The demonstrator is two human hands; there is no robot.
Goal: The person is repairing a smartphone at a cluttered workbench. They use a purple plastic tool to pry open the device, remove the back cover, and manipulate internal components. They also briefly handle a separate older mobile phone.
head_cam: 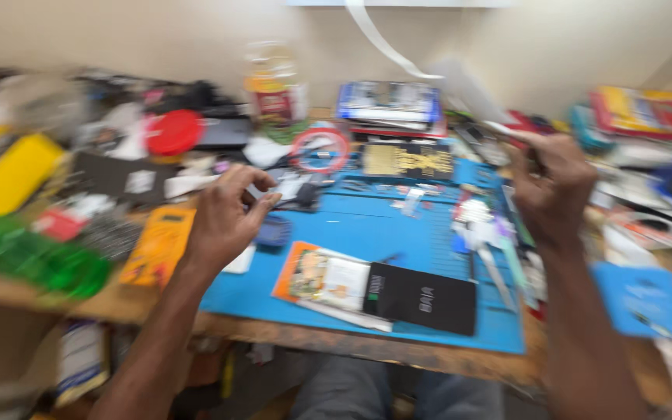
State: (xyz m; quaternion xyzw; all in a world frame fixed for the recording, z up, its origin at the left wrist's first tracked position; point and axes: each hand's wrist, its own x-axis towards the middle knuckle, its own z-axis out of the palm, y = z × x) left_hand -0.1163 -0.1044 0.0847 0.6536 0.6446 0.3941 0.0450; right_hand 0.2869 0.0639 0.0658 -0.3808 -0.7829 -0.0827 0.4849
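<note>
Both forearms bare — no sleeves, rings or watch — grey trousers below.

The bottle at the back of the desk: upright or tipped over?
Upright. The bottle stands on its base behind the blue mat, cap end up, though motion blur hides finer detail.

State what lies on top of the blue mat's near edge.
On the blue mat lie a black booklet and an orange-edged packet; the mat beneath them is hidden.
</note>
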